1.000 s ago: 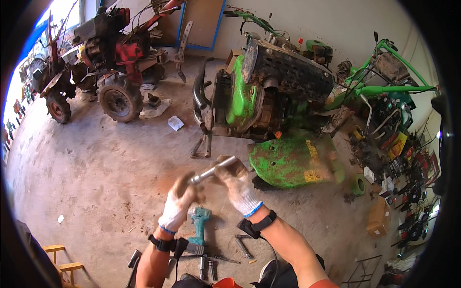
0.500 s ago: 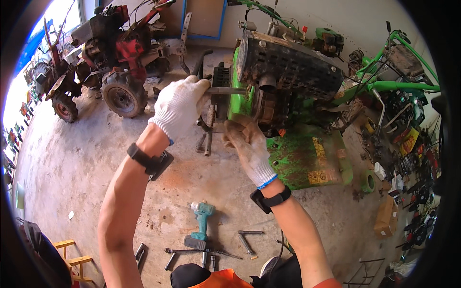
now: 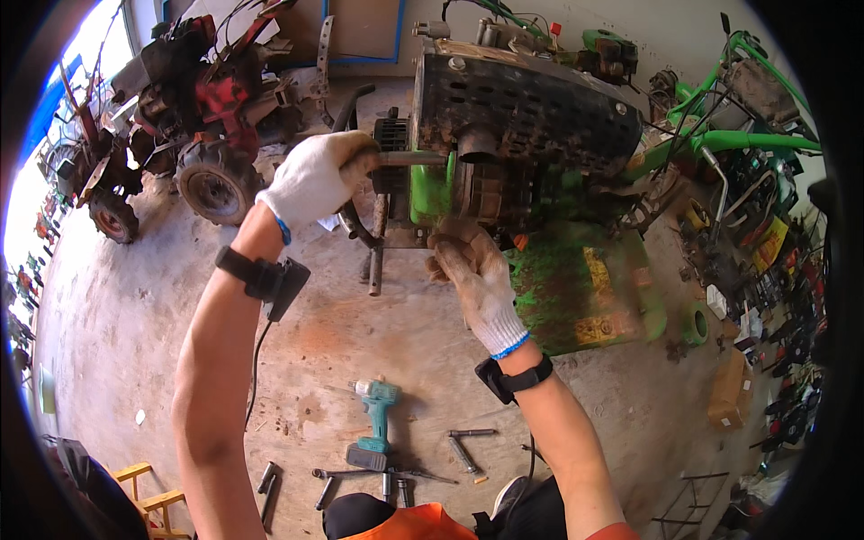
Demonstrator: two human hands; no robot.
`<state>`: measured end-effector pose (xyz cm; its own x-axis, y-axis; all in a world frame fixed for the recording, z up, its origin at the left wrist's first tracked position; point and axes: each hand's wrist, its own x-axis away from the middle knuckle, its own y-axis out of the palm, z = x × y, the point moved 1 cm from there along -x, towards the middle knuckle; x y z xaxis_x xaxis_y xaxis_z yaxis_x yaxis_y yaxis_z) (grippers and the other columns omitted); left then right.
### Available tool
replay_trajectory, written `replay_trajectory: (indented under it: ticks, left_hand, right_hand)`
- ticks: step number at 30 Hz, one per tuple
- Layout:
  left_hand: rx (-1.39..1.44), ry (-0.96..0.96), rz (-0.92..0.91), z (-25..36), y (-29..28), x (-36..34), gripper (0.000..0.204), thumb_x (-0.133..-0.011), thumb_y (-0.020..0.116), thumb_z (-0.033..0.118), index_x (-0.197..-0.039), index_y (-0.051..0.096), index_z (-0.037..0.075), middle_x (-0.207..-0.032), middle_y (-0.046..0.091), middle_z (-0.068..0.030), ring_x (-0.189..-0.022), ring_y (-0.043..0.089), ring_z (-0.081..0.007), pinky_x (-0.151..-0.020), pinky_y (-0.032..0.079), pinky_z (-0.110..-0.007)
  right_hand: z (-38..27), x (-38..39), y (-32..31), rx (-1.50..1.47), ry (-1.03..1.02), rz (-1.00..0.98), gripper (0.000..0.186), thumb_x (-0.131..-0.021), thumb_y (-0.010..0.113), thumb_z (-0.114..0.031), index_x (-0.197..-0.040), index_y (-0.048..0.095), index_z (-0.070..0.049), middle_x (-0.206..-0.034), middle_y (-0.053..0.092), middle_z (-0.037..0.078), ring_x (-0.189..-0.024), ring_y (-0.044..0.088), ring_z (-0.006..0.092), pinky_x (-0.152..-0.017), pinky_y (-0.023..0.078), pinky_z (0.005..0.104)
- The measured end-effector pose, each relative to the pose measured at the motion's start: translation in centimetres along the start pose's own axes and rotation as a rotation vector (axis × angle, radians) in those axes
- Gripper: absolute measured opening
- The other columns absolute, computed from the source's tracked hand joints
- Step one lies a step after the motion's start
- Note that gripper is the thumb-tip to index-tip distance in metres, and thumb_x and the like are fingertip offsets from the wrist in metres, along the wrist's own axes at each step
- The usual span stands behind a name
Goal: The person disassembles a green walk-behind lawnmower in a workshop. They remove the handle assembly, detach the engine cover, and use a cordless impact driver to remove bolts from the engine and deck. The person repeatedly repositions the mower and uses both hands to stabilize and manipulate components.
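Note:
My left hand (image 3: 317, 178), in a white work glove, is closed around the handle of a long metal wrench (image 3: 412, 158) that reaches right to the side of a green walking tractor's engine (image 3: 526, 135). My right hand (image 3: 475, 274), in a dirty white glove, presses against the lower frame of that machine, just below the engine; I cannot tell whether it grips a part. Black bands sit on both wrists.
A red walking tractor (image 3: 193, 99) stands at the back left. On the concrete floor near my feet lie a teal cordless drill (image 3: 375, 414) and several sockets and extension bars (image 3: 463, 445). More green machines and clutter fill the right side. A yellow stool (image 3: 148, 490) is at lower left.
I have leaned in toward the green machine. Both hands rose from holding the wrench over the floor; the left now sets the wrench at the engine, the right has moved to the frame below.

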<state>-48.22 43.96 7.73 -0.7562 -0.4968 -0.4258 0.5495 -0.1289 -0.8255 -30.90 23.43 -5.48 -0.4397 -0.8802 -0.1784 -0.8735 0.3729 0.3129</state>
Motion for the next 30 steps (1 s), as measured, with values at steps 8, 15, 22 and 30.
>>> replay_trajectory:
  ticks: [8,15,22,30]
  left_hand:
    - [-0.065,0.041,-0.075,-1.1,-1.3,-1.1,0.031,-0.109,0.069,0.020,-0.128,0.073,-0.004,-0.106,0.077,-0.0214,-0.097,0.073,-0.0323,-0.092,0.058,-0.041]
    - [0.061,-0.096,0.131,0.8,-1.2,5.4,0.021,-0.110,0.069,0.013,-0.126,0.076,0.001,-0.107,0.078,-0.0213,-0.094,0.076,-0.0353,-0.086,0.060,-0.043]
    - [0.316,-0.159,-0.085,4.7,1.3,9.7,0.032,-0.110,0.074,0.016,-0.135,0.071,-0.003,-0.111,0.079,-0.0137,-0.098,0.075,-0.0190,-0.084,0.062,-0.037]
    - [1.402,-0.522,0.032,5.3,9.8,17.4,0.041,-0.109,0.080,0.025,-0.141,0.068,0.004,-0.126,0.075,-0.0067,-0.106,0.073,-0.0175,-0.092,0.062,-0.032]
  right_hand:
    - [1.6,2.3,-1.5,0.138,0.012,0.062,0.044,-0.111,0.077,-0.023,-0.147,0.062,-0.003,-0.122,0.077,0.008,-0.098,0.077,0.0176,-0.084,0.065,0.0341]
    - [1.1,3.3,-0.5,0.056,0.055,0.027,0.040,-0.113,0.073,-0.019,-0.149,0.063,-0.005,-0.122,0.078,0.007,-0.098,0.077,0.0157,-0.086,0.065,0.0316]
    - [-1.8,1.4,5.3,-0.328,-0.079,-0.112,0.047,-0.113,0.075,-0.034,-0.150,0.067,-0.008,-0.118,0.080,0.008,-0.098,0.079,0.0160,-0.085,0.068,0.0316]
    - [0.8,3.7,5.9,0.153,-0.197,-0.050,0.033,-0.099,0.089,-0.018,-0.127,0.076,-0.005,-0.110,0.080,0.009,-0.098,0.078,0.0188,-0.088,0.063,0.0348]
